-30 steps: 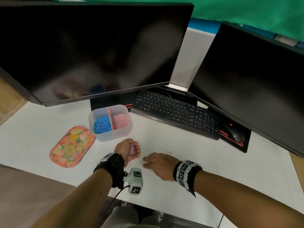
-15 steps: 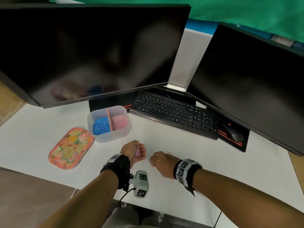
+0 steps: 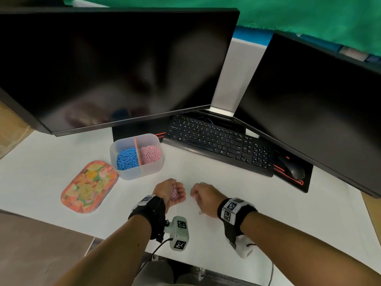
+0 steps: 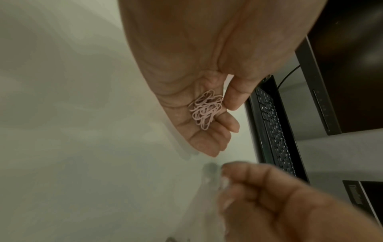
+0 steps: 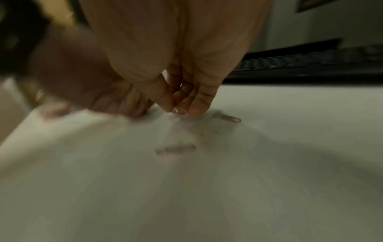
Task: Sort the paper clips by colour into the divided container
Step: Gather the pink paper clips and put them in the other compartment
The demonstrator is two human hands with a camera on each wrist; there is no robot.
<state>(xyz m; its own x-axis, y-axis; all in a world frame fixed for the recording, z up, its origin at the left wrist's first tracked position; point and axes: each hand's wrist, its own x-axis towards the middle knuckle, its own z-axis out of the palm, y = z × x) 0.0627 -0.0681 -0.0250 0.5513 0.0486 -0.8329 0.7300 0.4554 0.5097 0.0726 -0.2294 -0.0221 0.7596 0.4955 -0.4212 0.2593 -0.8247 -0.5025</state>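
My left hand lies palm up on the white table, its fingers cupped round a small bunch of pink paper clips. Just to its right, my right hand is knuckles up, with thumb and finger pinching a pale pink clip at the table surface. Two more pale clips lie loose on the table near it. The clear divided container stands beyond my left hand, with blue clips in its left half and pink clips in its right half.
A floral tray lies left of the container. A black keyboard and a mouse sit behind and to the right, under two large dark monitors. The table's front edge runs just under my wrists.
My right hand's fingers have drawn together from a flat reach into a pinch on the table. My left hand stays cupped round the pink clips.
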